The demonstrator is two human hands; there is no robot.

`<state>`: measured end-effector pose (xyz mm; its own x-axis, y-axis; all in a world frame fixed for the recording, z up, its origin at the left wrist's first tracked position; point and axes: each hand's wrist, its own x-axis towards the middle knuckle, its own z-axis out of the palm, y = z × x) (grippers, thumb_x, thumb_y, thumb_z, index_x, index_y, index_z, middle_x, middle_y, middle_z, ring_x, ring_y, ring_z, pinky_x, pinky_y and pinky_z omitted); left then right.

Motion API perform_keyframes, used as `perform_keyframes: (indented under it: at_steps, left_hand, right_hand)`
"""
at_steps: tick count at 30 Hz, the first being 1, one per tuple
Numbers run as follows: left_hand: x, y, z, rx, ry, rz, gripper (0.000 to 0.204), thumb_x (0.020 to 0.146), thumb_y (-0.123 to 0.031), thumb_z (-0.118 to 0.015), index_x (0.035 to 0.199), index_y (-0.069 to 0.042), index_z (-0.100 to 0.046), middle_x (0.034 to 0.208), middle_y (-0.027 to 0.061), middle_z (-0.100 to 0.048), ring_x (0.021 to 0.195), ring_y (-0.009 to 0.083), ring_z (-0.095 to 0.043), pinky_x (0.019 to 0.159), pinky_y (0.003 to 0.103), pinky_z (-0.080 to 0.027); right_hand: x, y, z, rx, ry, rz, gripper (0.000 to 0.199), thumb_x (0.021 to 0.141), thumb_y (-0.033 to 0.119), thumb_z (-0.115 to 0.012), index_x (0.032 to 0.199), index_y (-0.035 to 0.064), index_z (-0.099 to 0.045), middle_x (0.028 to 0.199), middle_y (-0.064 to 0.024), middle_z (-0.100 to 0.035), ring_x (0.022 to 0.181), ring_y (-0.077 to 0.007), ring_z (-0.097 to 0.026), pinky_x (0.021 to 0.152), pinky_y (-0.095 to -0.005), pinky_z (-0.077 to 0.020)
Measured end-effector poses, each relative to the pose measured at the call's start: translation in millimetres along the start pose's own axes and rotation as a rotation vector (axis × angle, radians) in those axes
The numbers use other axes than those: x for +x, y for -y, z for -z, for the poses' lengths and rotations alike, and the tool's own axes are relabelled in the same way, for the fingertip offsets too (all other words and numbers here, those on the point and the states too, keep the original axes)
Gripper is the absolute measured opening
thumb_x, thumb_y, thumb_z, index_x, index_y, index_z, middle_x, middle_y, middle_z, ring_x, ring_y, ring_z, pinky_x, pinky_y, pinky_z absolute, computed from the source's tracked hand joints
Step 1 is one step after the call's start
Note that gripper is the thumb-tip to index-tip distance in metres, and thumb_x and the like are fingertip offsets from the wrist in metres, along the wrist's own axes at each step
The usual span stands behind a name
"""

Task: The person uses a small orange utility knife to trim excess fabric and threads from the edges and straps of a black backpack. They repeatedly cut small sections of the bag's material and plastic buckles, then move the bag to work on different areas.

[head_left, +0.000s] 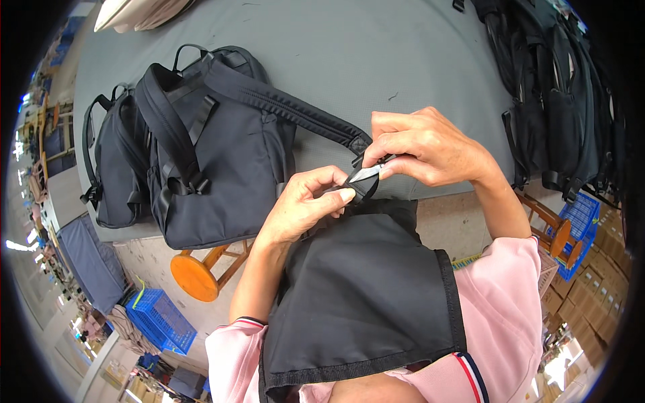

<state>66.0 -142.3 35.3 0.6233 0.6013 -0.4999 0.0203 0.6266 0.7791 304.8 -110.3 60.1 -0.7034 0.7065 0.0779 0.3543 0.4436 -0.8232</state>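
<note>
My right hand (420, 149) is closed in a pinch round a small silvery, flat, pointed tool (365, 174); its exact kind is partly hidden by the fingers. The tool lies against a black webbing strap (363, 191), which my left hand (308, 205) grips between thumb and fingers. That webbing meets the end of a padded shoulder strap (295, 111). The shoulder strap runs up to the top of a black backpack (225, 168), lying on the grey table to the left of my hands. Its other shoulder strap (164, 121) folds over its front.
Another black backpack (115, 171) lies further left on the grey table (376, 54). Several black bags (557, 101) are piled at the right edge, and a cream bag (138, 13) sits at the far left. Below are wooden stools (195, 275) and a blue crate (161, 321).
</note>
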Motion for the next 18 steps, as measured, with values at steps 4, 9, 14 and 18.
perform_keyframes:
  at_steps: [4, 9, 14, 18]
  left_hand:
    - [1, -1, 1, -0.012, -0.036, -0.011, 0.012, 0.084, -0.015, -0.064, 0.082, -0.003, -0.061, 0.071, -0.0024, -0.056, 0.064, 0.0047, -0.051, 0.060, 0.021, -0.043]
    - [1, -2, 0, 0.029, -0.042, -0.003, 0.012, 0.083, -0.015, -0.064, 0.083, -0.003, -0.061, 0.070, -0.0026, -0.056, 0.063, 0.0044, -0.050, 0.059, 0.021, -0.042]
    - [1, 0, -1, 0.067, -0.062, -0.007, 0.013, 0.083, -0.015, -0.064, 0.084, -0.003, -0.061, 0.070, -0.0026, -0.055, 0.062, 0.0043, -0.050, 0.058, 0.021, -0.041]
    - [1, 0, -4, 0.054, -0.091, -0.024, 0.013, 0.084, -0.015, -0.064, 0.084, -0.003, -0.062, 0.070, -0.0029, -0.055, 0.062, 0.0039, -0.049, 0.058, 0.020, -0.041]
  right_hand:
    - [-7, -2, -4, 0.048, -0.111, -0.028, 0.014, 0.074, 0.014, -0.067, 0.085, 0.0080, -0.062, 0.075, -0.0029, -0.050, 0.063, -0.0223, -0.054, 0.052, -0.0346, -0.0383]
    - [-5, 1, -5, -0.037, -0.107, -0.015, 0.015, 0.073, 0.014, -0.068, 0.086, 0.0078, -0.062, 0.077, -0.0033, -0.050, 0.064, -0.0226, -0.055, 0.052, -0.0343, -0.0388]
    - [1, 0, -1, -0.080, -0.048, 0.031, 0.013, 0.075, 0.014, -0.067, 0.085, 0.0074, -0.062, 0.077, -0.0027, -0.050, 0.063, -0.0224, -0.054, 0.052, -0.0341, -0.0392]
    - [1, 0, -1, -0.127, -0.047, 0.055, 0.013, 0.074, 0.015, -0.068, 0.083, 0.0077, -0.062, 0.076, -0.0020, -0.050, 0.062, -0.0215, -0.054, 0.052, -0.0341, -0.0394]
